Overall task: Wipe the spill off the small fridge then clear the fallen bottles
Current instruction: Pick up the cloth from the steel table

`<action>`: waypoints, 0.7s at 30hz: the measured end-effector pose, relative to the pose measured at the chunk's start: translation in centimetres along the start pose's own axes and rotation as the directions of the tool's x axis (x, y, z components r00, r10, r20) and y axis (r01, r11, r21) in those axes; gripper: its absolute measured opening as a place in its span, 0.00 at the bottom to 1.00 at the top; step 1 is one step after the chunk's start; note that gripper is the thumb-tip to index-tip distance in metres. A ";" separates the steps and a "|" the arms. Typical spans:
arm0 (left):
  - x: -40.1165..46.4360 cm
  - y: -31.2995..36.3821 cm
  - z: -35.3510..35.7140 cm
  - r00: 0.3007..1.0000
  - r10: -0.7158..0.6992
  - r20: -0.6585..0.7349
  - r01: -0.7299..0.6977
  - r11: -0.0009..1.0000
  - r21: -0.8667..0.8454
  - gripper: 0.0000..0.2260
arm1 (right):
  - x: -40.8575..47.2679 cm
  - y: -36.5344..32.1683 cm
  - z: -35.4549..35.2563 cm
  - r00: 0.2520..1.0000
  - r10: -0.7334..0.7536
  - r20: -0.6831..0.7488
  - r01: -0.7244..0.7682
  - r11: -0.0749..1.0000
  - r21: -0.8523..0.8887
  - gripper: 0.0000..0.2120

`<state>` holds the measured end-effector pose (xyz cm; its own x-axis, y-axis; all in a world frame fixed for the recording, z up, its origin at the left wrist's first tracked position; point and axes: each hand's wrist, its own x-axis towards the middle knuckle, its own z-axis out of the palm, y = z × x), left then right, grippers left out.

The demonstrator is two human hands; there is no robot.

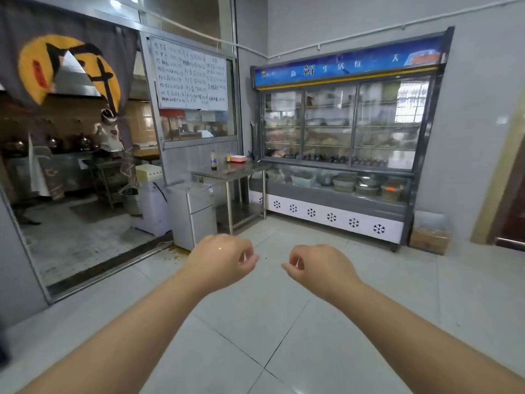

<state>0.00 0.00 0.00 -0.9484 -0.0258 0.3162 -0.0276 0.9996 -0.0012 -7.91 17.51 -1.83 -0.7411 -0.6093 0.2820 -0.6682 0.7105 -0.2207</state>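
Head view: small fridge [194, 213] beyond both hands [221, 258].

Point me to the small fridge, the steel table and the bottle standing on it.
small fridge [199, 220]: head view, on its front door.
steel table [238, 172]: head view, on the bare top.
bottle [213, 160]: head view, on its body.
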 end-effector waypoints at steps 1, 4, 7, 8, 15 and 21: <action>1.0 -0.2 0.7 0.999 -0.019 0.032 0.019 1.000 -0.004 0.12 | 0.8 0.5 0.3 1.000 0.005 0.020 -0.005 1.000 -0.012 0.12; 4.9 -1.4 3.5 0.998 -0.049 0.043 0.050 0.998 -0.025 0.11 | 4.2 3.3 1.8 1.000 -0.015 0.000 0.015 0.998 -0.056 0.13; 8.9 -2.6 5.7 0.997 -0.078 0.028 0.080 0.995 -0.053 0.09 | 8.2 5.9 2.7 0.999 -0.035 -0.002 0.035 0.998 -0.055 0.13; 10.3 -3.0 6.3 0.996 -0.089 -0.001 0.089 0.994 -0.064 0.09 | 9.5 6.6 3.0 0.999 -0.045 -0.028 0.044 0.998 -0.046 0.13; 19.3 -4.8 9.8 0.994 -0.112 -0.002 0.111 0.990 -0.092 0.12 | 18.4 11.3 5.2 0.997 -0.077 -0.021 0.077 0.996 -0.037 0.13; 26.6 -7.7 13.4 0.992 -0.125 0.021 0.126 0.987 -0.099 0.10 | 26.2 14.2 8.7 0.997 -0.082 0.006 0.082 0.996 -0.018 0.12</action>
<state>-29.28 -8.50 -4.24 -0.9439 -0.1507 0.2938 -0.1158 0.9843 0.1329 -37.37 8.54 -5.68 -0.6841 -0.6677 0.2935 -0.7255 0.6642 -0.1801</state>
